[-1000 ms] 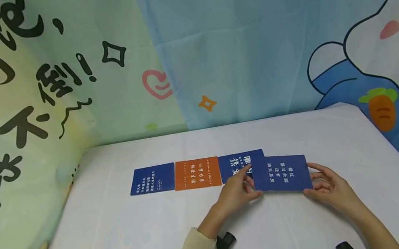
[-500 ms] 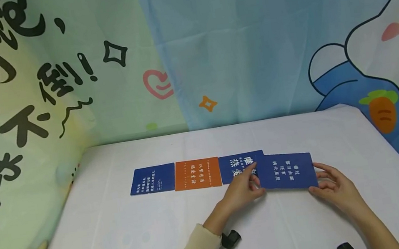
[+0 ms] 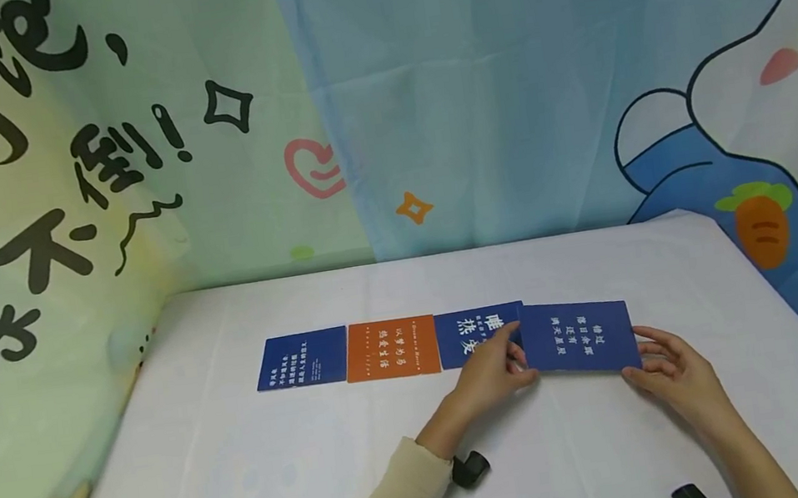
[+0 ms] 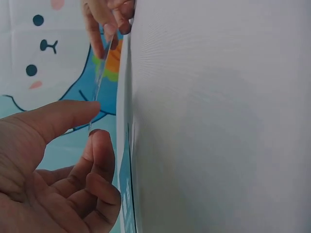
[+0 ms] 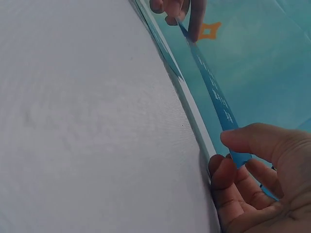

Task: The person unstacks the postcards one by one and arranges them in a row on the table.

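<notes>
A dark blue card with white writing (image 3: 579, 336) is held just above the white table (image 3: 247, 471). My left hand (image 3: 516, 364) pinches its left edge between thumb and forefinger. My right hand (image 3: 643, 355) pinches its right edge. To the left lies a row of three cards: a blue card (image 3: 300, 360), an orange card (image 3: 390, 349) and a second blue card (image 3: 472, 330), partly hidden by my left hand. In the left wrist view the held card (image 4: 99, 77) shows edge-on between my left fingers (image 4: 95, 145). In the right wrist view the same card (image 5: 214, 92) runs from my right fingers (image 5: 252, 145).
A printed cartoon backdrop (image 3: 424, 94) hangs behind and to the left of the table. The table's right edge (image 3: 790, 290) runs close to my right hand. Black wrist mounts (image 3: 469, 468) sit near the front edge.
Both hands have carried the held blue card a little to the right and farther back, so it now overlaps less of the third card in the row.
</notes>
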The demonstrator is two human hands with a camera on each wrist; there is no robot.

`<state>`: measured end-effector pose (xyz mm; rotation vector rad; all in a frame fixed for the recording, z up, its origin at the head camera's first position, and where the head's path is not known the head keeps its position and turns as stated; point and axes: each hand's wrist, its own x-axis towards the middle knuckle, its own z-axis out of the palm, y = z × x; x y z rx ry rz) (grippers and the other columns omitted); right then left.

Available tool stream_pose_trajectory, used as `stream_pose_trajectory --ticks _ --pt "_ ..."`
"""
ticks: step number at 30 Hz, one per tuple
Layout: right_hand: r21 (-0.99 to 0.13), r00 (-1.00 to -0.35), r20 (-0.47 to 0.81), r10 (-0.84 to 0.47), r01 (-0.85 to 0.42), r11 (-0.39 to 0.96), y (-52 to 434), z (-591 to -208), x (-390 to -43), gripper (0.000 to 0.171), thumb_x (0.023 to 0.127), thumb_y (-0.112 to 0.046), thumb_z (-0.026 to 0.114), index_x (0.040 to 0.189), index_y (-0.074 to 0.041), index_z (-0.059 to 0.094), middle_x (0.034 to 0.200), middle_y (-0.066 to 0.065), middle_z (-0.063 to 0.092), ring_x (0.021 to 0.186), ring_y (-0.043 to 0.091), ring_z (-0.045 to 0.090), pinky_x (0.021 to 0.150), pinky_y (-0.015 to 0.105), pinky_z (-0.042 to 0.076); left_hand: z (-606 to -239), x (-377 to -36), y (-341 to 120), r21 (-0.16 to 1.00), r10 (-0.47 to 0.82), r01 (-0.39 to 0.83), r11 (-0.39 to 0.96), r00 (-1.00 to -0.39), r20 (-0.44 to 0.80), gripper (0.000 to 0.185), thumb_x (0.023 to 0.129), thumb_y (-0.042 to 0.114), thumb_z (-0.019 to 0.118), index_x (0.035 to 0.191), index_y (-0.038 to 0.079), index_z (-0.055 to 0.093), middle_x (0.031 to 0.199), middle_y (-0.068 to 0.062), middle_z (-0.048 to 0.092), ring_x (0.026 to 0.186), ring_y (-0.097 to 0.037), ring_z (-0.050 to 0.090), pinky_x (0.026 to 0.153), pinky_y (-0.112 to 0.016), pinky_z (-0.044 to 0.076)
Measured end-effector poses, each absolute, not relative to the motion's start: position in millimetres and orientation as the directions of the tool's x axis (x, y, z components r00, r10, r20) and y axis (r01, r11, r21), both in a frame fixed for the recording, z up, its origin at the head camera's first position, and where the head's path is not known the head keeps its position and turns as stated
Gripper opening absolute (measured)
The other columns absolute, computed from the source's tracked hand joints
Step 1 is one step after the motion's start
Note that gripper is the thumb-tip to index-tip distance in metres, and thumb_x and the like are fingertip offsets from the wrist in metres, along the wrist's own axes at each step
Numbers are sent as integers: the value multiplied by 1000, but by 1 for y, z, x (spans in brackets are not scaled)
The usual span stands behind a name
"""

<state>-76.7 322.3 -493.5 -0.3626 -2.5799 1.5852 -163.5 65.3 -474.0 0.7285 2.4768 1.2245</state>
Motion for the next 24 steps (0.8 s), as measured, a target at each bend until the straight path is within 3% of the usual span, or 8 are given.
stream_pose_trajectory --ticks 4,17,20,24 --pt "-876 -947 -87 311 221 428 323 -494 -77 69 88 -17 73 145 2 37 103 -21 48 78 -6 54 66 12 48 -474 -164 70 795 549 309 522 -835 -36 68 82 10 78 141 2 46 88 7 61 70 2 53 66 -12 42" --pt "-862 -909 -169 381 324 391 325 -493 -84 69 90 -23 71 146 0 38 122 9 51 70 0 54 58 17 46 -473 -170 81 782 510 281 557 -858 -55 65 82 11 78 140 7 50 88 10 59 70 2 51 64 -13 43" --pt "-861 -905 -172 389 330 387 325 -494 -86 68 90 -24 71 146 0 38 122 9 51 69 2 54 57 18 46 -474 -171 82 774 504 277 569 -861 -62 65 82 12 78 140 7 49 88 10 59 70 2 51 64 -13 42" --pt "-864 -901 -170 398 331 380 326 -495 -88 67 91 -21 70 146 0 38 114 -1 52 70 0 54 58 17 46 -475 -174 84 760 504 285 584 -861 -64 65 82 13 78 140 7 49 88 10 60 70 2 50 63 -13 41"
